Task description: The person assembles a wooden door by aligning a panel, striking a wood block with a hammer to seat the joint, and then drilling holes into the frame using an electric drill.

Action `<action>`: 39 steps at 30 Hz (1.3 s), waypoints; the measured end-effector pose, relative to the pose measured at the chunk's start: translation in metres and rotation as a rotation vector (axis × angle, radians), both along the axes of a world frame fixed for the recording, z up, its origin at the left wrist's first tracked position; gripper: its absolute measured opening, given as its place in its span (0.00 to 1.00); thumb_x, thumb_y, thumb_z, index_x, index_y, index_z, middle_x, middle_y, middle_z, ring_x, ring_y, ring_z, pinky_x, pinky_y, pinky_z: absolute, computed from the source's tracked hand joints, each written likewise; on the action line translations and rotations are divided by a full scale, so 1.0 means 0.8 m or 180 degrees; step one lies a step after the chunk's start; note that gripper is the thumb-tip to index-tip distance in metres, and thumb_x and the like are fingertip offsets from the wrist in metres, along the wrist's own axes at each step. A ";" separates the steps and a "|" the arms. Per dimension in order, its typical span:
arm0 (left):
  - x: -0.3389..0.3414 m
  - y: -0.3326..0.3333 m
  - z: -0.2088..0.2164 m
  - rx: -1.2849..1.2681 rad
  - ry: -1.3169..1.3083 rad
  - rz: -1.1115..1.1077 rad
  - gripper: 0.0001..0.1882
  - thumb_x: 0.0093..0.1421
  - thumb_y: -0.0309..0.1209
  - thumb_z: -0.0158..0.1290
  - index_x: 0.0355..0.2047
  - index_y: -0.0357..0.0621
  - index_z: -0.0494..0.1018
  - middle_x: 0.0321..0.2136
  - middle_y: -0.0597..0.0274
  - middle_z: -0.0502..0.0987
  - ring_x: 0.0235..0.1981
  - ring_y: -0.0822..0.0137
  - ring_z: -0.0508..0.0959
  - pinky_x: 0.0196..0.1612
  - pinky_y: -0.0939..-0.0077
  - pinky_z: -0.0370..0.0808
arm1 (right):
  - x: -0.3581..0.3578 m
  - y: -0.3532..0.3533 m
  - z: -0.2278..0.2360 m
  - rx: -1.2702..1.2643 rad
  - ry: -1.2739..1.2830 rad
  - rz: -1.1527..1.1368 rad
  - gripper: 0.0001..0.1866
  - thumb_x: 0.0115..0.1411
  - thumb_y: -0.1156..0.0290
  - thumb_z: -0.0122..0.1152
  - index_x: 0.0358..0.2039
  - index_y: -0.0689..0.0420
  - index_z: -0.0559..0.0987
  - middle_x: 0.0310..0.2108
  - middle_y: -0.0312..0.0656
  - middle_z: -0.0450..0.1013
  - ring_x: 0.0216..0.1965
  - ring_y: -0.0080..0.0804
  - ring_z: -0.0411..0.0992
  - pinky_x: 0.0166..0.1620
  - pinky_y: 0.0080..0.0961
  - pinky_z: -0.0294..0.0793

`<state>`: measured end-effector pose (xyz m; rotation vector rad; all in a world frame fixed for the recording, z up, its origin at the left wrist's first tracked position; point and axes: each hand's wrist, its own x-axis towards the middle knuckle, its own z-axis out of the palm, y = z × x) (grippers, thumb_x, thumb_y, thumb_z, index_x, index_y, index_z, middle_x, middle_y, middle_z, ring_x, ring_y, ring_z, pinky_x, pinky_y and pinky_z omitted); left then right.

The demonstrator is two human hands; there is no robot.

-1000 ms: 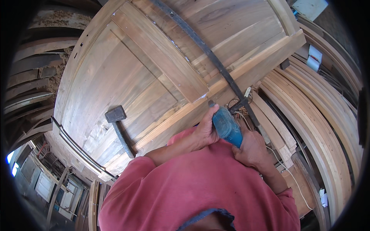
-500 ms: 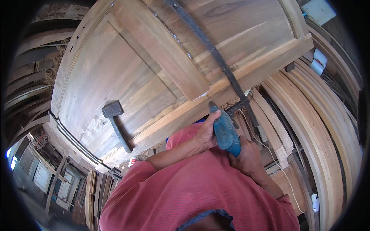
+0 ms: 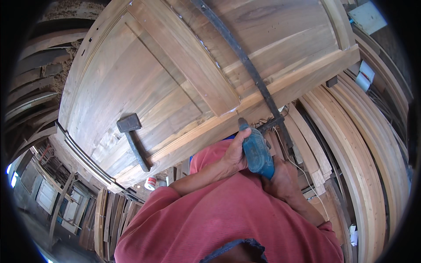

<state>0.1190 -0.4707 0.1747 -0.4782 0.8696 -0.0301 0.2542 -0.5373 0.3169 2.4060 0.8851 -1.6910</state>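
Observation:
A large wooden panelled door (image 3: 144, 83) lies flat in front of me. Both hands grip a blue power drill (image 3: 255, 151) pressed against the door's near edge. My left hand (image 3: 237, 153) wraps the drill's front left side, thumb up along its nose. My right hand (image 3: 280, 179) holds its rear grip from below. A long dark metal bar clamp (image 3: 245, 65) runs across the door, and its jaw sits just right of the drill's tip. A hammer (image 3: 131, 136) with a dark head and handle rests on the door panel to my left.
Curved wooden boards (image 3: 364, 158) are stacked on the right. A white cord (image 3: 302, 175) trails by my right wrist. More timber and frames (image 3: 105, 215) stand low on the left, near a small red-and-white can (image 3: 151, 183). Wood pieces (image 3: 39, 70) lie at the far left.
The drill and both hands have slid slightly down along the door's near edge, closer to the clamp jaw. The hammer has not moved on the door.

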 end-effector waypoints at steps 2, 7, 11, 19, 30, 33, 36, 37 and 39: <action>0.002 0.001 0.000 -0.0017 -0.0042 0.0047 0.27 0.62 0.50 0.58 0.49 0.39 0.71 0.42 0.43 0.79 0.41 0.51 0.83 0.46 0.49 0.83 | 0.003 0.005 0.000 -0.0053 0.0020 0.0063 0.22 0.47 0.66 0.70 0.37 0.66 0.73 0.33 0.58 0.77 0.35 0.59 0.78 0.40 0.49 0.77; 0.005 0.012 0.006 -0.0151 -0.0078 0.0135 0.23 0.63 0.49 0.57 0.44 0.41 0.73 0.38 0.48 0.79 0.39 0.54 0.82 0.48 0.51 0.81 | 0.007 0.026 0.006 -0.0330 0.0054 0.0215 0.24 0.48 0.64 0.72 0.38 0.66 0.73 0.34 0.57 0.77 0.35 0.58 0.79 0.39 0.48 0.78; 0.002 0.015 -0.002 -0.0185 -0.0175 0.0302 0.25 0.62 0.48 0.58 0.48 0.39 0.72 0.41 0.45 0.79 0.42 0.49 0.82 0.49 0.47 0.81 | 0.013 0.038 0.006 -0.0277 0.0006 0.0470 0.25 0.48 0.63 0.73 0.38 0.66 0.73 0.34 0.57 0.77 0.35 0.58 0.79 0.38 0.48 0.78; 0.006 0.039 0.023 -0.0558 0.0042 -0.0055 0.23 0.62 0.42 0.60 0.48 0.36 0.71 0.40 0.45 0.78 0.43 0.45 0.81 0.51 0.46 0.79 | 0.014 0.043 0.012 -0.0252 -0.0024 0.0548 0.22 0.48 0.67 0.67 0.39 0.69 0.74 0.35 0.60 0.77 0.35 0.60 0.79 0.41 0.50 0.78; 0.020 0.033 0.029 -0.0105 0.0024 0.0038 0.15 0.64 0.38 0.55 0.43 0.40 0.71 0.35 0.48 0.79 0.37 0.54 0.82 0.46 0.56 0.81 | 0.028 0.034 0.000 -0.0166 0.0091 0.0666 0.23 0.45 0.68 0.69 0.38 0.66 0.72 0.34 0.59 0.77 0.33 0.57 0.79 0.36 0.50 0.78; 0.020 0.026 0.025 -0.0172 0.0157 0.0067 0.15 0.63 0.37 0.55 0.43 0.40 0.71 0.35 0.50 0.79 0.37 0.55 0.82 0.46 0.55 0.82 | 0.030 0.031 -0.003 -0.0084 0.0067 0.0705 0.23 0.43 0.69 0.69 0.38 0.65 0.72 0.33 0.58 0.77 0.32 0.57 0.79 0.35 0.49 0.78; 0.010 0.012 0.010 -0.0189 -0.0033 0.0069 0.23 0.62 0.38 0.56 0.52 0.35 0.69 0.43 0.49 0.78 0.43 0.54 0.82 0.51 0.54 0.80 | 0.028 0.023 -0.007 -0.0008 -0.0004 0.0714 0.23 0.43 0.69 0.70 0.38 0.65 0.72 0.33 0.57 0.77 0.31 0.56 0.79 0.34 0.48 0.78; 0.009 0.010 0.008 -0.0180 -0.0019 0.0053 0.23 0.62 0.38 0.56 0.52 0.35 0.69 0.43 0.49 0.78 0.43 0.54 0.82 0.51 0.54 0.80 | 0.027 0.022 -0.008 -0.0009 -0.0031 0.0729 0.23 0.43 0.69 0.70 0.38 0.64 0.73 0.33 0.57 0.77 0.31 0.56 0.79 0.34 0.48 0.78; 0.009 0.009 0.006 -0.0159 0.0004 0.0020 0.23 0.62 0.39 0.56 0.51 0.34 0.69 0.42 0.48 0.79 0.44 0.53 0.82 0.51 0.54 0.80 | 0.027 0.021 -0.010 -0.0010 -0.0066 0.0724 0.24 0.42 0.68 0.70 0.39 0.64 0.73 0.32 0.56 0.77 0.31 0.56 0.79 0.34 0.49 0.78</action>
